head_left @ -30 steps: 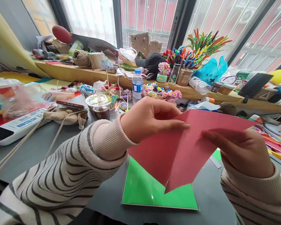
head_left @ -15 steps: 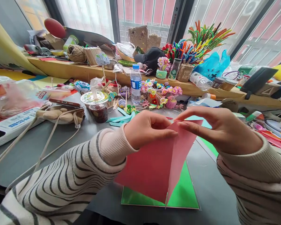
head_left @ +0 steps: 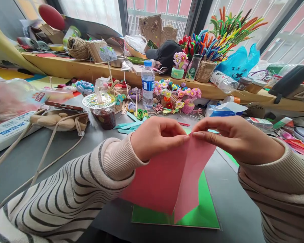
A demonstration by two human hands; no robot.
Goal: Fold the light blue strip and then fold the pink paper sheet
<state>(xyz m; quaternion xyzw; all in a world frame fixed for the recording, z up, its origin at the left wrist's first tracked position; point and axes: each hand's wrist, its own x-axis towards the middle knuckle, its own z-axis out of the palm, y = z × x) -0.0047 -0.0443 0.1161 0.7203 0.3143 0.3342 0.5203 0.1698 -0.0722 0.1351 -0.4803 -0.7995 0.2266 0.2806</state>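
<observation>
L hand (head_left: 154, 138) & R hand (head_left: 233, 138): pinch grip on pink paper (head_left: 167, 179) top corners, aligning edges; held above green sheet (head_left: 205, 209) on worktop (head_left: 40, 158).

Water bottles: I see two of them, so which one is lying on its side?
The bottle on the wooden ledge, right of the woven basket, lies on its side. The blue-capped bottle on the grey table stands upright.
</observation>
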